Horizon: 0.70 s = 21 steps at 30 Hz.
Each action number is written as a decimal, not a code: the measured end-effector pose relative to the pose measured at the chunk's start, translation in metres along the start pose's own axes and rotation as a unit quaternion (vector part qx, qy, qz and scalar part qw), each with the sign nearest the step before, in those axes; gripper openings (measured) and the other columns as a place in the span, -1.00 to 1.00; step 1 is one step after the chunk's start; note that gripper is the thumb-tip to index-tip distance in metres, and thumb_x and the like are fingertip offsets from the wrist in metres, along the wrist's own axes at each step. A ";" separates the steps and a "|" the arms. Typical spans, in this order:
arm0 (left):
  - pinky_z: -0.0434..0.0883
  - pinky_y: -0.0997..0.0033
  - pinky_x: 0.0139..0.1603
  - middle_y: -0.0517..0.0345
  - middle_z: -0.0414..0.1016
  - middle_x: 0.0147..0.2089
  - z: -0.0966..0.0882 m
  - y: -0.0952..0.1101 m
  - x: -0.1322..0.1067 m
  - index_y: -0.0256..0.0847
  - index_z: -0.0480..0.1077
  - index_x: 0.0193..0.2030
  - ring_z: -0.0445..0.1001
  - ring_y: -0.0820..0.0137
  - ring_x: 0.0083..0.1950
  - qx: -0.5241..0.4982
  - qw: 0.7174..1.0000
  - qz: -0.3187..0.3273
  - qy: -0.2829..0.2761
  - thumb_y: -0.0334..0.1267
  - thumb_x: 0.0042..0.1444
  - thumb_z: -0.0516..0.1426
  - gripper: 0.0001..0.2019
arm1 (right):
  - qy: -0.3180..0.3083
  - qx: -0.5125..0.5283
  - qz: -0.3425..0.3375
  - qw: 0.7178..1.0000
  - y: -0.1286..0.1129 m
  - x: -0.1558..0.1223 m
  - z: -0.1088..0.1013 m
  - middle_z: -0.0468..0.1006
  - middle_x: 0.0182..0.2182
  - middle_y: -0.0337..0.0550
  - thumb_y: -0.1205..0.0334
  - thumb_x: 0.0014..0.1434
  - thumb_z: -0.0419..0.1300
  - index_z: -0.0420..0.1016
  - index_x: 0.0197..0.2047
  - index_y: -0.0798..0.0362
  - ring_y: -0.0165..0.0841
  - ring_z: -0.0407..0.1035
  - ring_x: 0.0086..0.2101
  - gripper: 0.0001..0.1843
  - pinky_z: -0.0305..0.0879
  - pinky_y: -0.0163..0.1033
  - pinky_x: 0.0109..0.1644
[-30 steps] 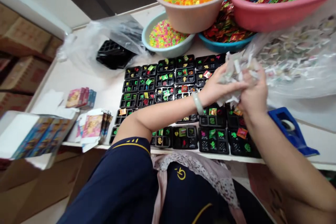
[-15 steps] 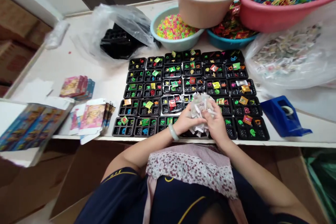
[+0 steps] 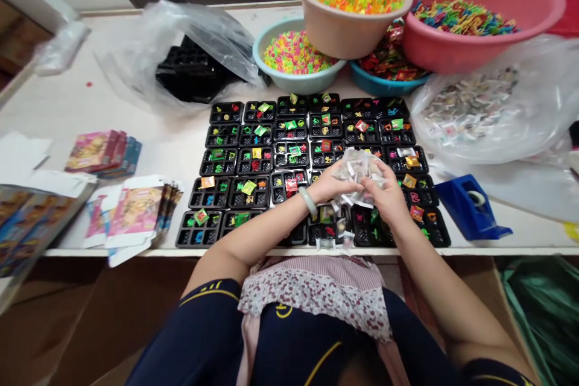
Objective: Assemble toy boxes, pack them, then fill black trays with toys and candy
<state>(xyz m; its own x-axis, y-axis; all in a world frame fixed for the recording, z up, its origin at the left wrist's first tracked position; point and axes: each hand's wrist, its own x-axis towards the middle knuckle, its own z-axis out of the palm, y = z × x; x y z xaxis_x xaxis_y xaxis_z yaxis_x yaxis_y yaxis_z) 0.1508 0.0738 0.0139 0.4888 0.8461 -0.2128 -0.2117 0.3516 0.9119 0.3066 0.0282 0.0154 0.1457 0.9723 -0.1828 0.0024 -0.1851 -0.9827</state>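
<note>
Between my two hands is a heap of small clear-and-white sachets [image 3: 355,172]. My left hand [image 3: 328,184], with a pale bangle on its wrist, cups the heap from the left, and my right hand [image 3: 386,193] closes round it from the right. Below them lie rows of black compartment trays [image 3: 212,184], holding small coloured plastic pieces and foil packets, such as a green packet [image 3: 248,187]. A few loose sachets [image 3: 347,241] rest at the table's front edge. My hands and arms hide some of the trays.
Behind the trays stand a beige basin [image 3: 353,30], a pale green basin [image 3: 294,81], a blue basin [image 3: 389,81] and a pink basin [image 3: 479,48]. A plastic bag of sachets [image 3: 474,108] and a blue tape dispenser [image 3: 465,205] sit right; printed cards [image 3: 136,205] lie left.
The hands have moved slightly up and right over the trays with the sachets. A few sachets now lie loose by the front edge. The camera view has shifted.
</note>
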 end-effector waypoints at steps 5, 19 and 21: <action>0.35 0.11 0.13 -0.10 0.53 0.01 0.000 -0.005 0.026 -0.27 0.39 0.07 0.52 0.19 -0.01 -0.022 0.999 -0.025 -0.018 -0.21 -0.41 0.47 -0.22 | -0.008 -0.022 0.015 1.000 0.007 0.021 -0.020 0.53 -0.11 -0.16 -0.04 -0.07 0.35 0.33 0.11 -0.13 -0.33 0.42 -0.40 -0.34 0.37 -0.25 -0.47; 0.45 0.25 -0.05 0.03 0.61 -0.26 -0.044 0.012 0.029 -0.30 0.50 -0.20 0.57 0.30 -0.26 -0.112 0.992 -0.037 0.041 -0.26 -0.38 0.44 -0.50 | 0.003 0.047 0.056 0.997 0.001 0.046 -0.044 0.52 -0.38 -0.30 0.02 -0.21 0.46 0.45 -0.10 -0.04 -0.47 0.32 -0.56 -0.43 0.21 -0.39 -0.59; 0.47 0.29 -0.13 0.04 0.61 -0.25 -0.063 0.021 0.021 -0.27 0.49 -0.15 0.57 0.31 -0.28 -0.110 0.992 -0.024 0.059 -0.25 -0.37 0.43 -0.47 | 0.015 0.063 0.060 0.996 -0.006 0.050 -0.048 0.53 -0.36 -0.30 0.02 -0.25 0.47 0.44 -0.13 -0.05 -0.46 0.35 -0.54 -0.42 0.22 -0.39 -0.60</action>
<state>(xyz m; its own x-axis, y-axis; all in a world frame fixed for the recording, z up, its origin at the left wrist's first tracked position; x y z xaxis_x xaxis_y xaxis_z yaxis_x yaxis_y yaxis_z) 0.1031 0.1244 0.0066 0.4036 0.8628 -0.3046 -0.3759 0.4599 0.8045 0.3616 0.0706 0.0133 0.1673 0.9389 -0.3007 -0.1413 -0.2790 -0.9498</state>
